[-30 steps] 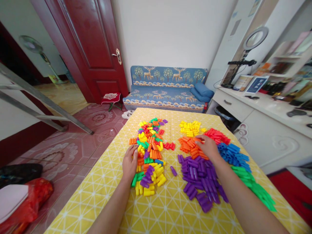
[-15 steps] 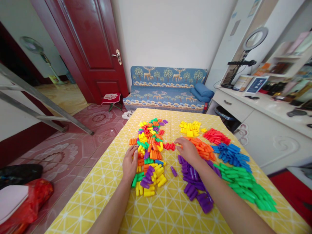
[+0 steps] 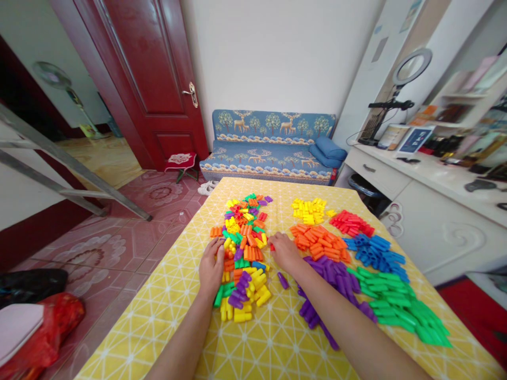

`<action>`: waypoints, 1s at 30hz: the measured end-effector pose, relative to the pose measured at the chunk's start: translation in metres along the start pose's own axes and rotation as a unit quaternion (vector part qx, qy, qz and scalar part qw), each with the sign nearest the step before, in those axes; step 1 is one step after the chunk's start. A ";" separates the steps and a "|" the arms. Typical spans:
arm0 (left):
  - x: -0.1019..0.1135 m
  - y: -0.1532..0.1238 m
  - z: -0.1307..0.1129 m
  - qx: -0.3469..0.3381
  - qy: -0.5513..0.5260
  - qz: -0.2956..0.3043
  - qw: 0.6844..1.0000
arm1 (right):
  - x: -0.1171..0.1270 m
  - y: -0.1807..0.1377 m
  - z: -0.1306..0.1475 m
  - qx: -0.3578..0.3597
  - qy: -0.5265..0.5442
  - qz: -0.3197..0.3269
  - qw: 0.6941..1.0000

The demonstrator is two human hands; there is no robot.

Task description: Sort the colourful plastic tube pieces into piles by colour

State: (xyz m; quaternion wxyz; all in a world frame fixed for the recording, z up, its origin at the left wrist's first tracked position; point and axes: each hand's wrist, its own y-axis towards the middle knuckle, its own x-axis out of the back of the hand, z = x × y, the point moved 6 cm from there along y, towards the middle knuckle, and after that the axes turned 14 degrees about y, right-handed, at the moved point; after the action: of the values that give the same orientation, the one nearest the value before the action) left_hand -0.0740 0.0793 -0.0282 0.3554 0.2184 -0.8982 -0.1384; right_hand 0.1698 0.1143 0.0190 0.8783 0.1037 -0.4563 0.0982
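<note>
A mixed heap of bullet-shaped plastic pieces [image 3: 241, 232] in several colours runs down the middle of the table. At its left edge rests my left hand [image 3: 212, 261], thumb and fingers apart, holding nothing I can see. My right hand [image 3: 283, 250] is on the heap's right side, its fingers closed over red plastic pieces [image 3: 272, 246] that it mostly hides. A lone purple piece [image 3: 282, 280] lies below that hand. Piles sorted by colour lie to the right: yellow [image 3: 309, 211], orange [image 3: 320, 243], red [image 3: 351, 222], blue [image 3: 375, 253], green [image 3: 404, 303] and purple [image 3: 332, 277], the last partly under my right forearm.
A yellow patterned cloth [image 3: 158, 316] covers the table. Beyond it stands a blue sofa [image 3: 269, 150]. To the right is a white dresser [image 3: 431, 211] with a ring light [image 3: 412, 66]. A metal ladder [image 3: 99, 184] and a red bag [image 3: 59, 322] are at the left.
My right hand has moved left from beside the orange pile onto the red pieces next to the mixed heap, covering them. My left hand has stayed nearly still.
</note>
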 end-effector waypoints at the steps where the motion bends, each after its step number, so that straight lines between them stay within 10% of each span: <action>1: 0.000 0.000 0.000 0.000 0.002 0.000 1.000 | 0.001 0.000 0.000 -0.003 0.009 -0.007 1.000; 17: 0.000 0.001 -0.001 -0.002 0.020 0.006 1.000 | 0.018 -0.048 0.041 0.093 0.308 -0.006 0.947; 26: 0.000 0.000 -0.001 -0.002 0.009 -0.002 1.000 | 0.143 -0.014 -0.136 -0.065 0.111 -0.261 0.957; 30: 0.000 0.001 -0.001 -0.004 0.004 -0.001 1.000 | 0.184 -0.013 -0.198 -0.187 -0.088 -0.258 0.944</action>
State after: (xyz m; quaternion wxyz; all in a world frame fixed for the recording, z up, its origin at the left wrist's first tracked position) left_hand -0.0737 0.0800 -0.0276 0.3598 0.2182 -0.8960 -0.1417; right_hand 0.4316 0.1702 0.0585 0.8336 0.0595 -0.4995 -0.2282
